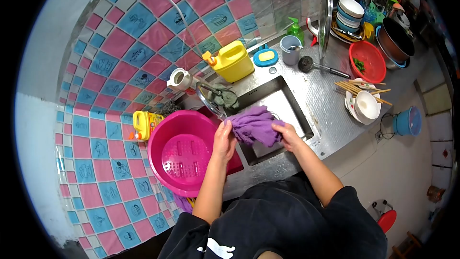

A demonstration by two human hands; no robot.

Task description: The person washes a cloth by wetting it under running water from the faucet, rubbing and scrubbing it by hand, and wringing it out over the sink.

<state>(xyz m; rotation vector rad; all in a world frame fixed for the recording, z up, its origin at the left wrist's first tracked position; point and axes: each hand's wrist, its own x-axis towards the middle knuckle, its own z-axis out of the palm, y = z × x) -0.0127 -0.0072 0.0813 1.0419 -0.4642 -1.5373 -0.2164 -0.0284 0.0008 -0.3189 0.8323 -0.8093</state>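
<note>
A bunched purple cloth (254,125) hangs between my two hands above the steel sink (283,97). My left hand (224,140) grips its left end, close to the faucet (209,100). On the other end, my right hand (287,136) has its fingers closed round the fabric. To the left of my left forearm stands a large pink basin (158,160) with a perforated bottom. A grey-green rag (224,99) lies at the sink's back left corner, partly behind the faucet.
Behind the sink are a yellow jug (235,62), a blue soap dish (265,56) and a grey cup (291,50). A scrubbing brush (326,68), red bowl (374,69), chopsticks (364,88) and white bowl (367,105) occupy the right counter.
</note>
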